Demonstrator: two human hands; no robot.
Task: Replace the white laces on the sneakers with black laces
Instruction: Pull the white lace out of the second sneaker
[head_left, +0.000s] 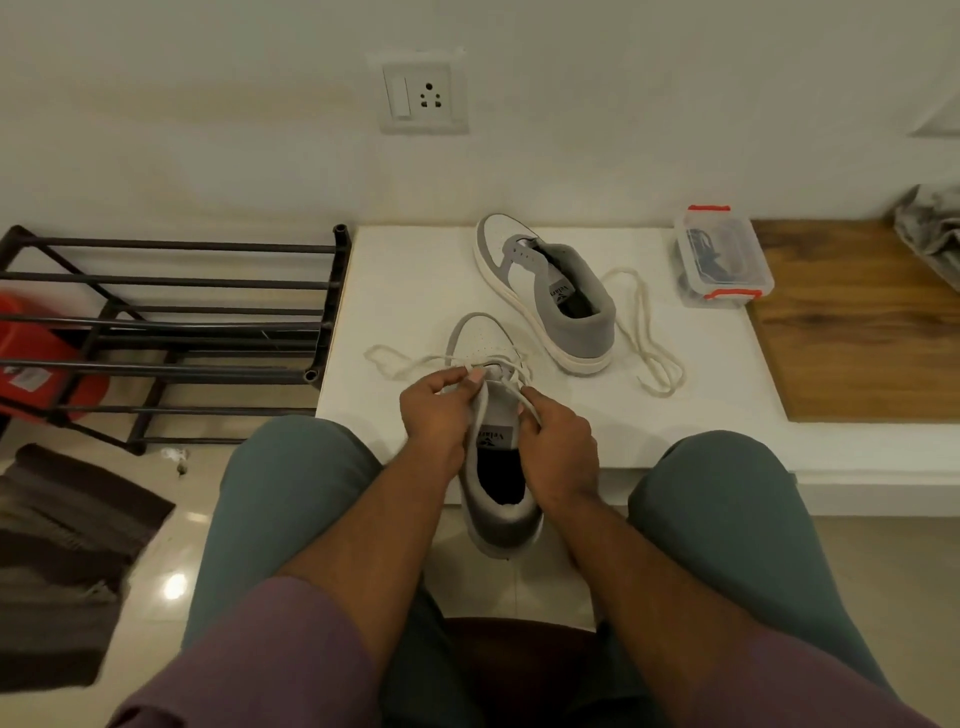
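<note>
The near sneaker (496, 415) lies with its toe on the white ledge (415, 270) and its heel overhanging the front edge, between the person's 2 knees. It is grey and white, with a white lace (400, 361) still threaded near the toe; one loop of that lace trails left across the ledge.

The left hand (434, 415) is curled at the left side of the tongue, thumb and fingers pinching a strand of the white lace. The right hand (558, 447) grips the right side of the shoe's collar, fingers curled, with a strand of the same lace passing under its fingertips.

The second sneaker (545, 296) stands farther back on the ledge, heel toward the camera, with no lace in its eyelets. A removed white lace (644, 338) lies loose just beside it on the right.

A clear plastic box (722, 254) with orange clips sits at the ledge's right rear, lid on, holding the black laces (706, 254).

A dark metal shoe rack (171, 322) stands left of the ledge.
</note>
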